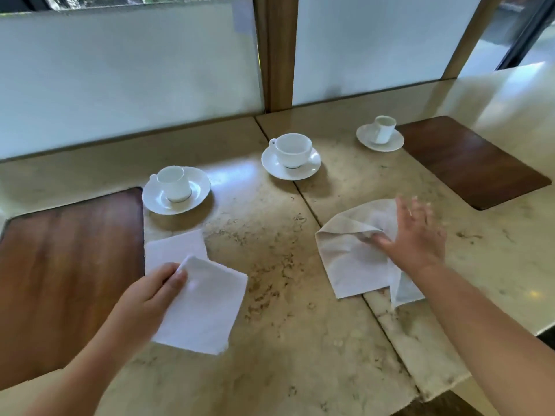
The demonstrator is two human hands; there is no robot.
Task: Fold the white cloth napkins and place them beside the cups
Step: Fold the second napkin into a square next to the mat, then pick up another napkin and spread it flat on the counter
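Observation:
Three white cups on saucers stand on the marble table: a left cup [174, 183], a middle cup [292, 150] and a far right cup [383, 129]. A folded white napkin [171, 249] lies flat just below the left cup's saucer. My left hand [150, 298] pinches the corner of a second folded white napkin [204, 307], which overlaps the first. My right hand [411, 235], blurred, has fingers spread while its thumb grips a loose, partly folded white napkin [348, 253] lying right of centre.
Dark wooden placemats lie at the left [66, 271] and far right [471, 162]. Seams run across the marble table [300, 325]. Frosted glass panels with a wooden post [277, 52] close off the back. The table's edge drops away at the lower right.

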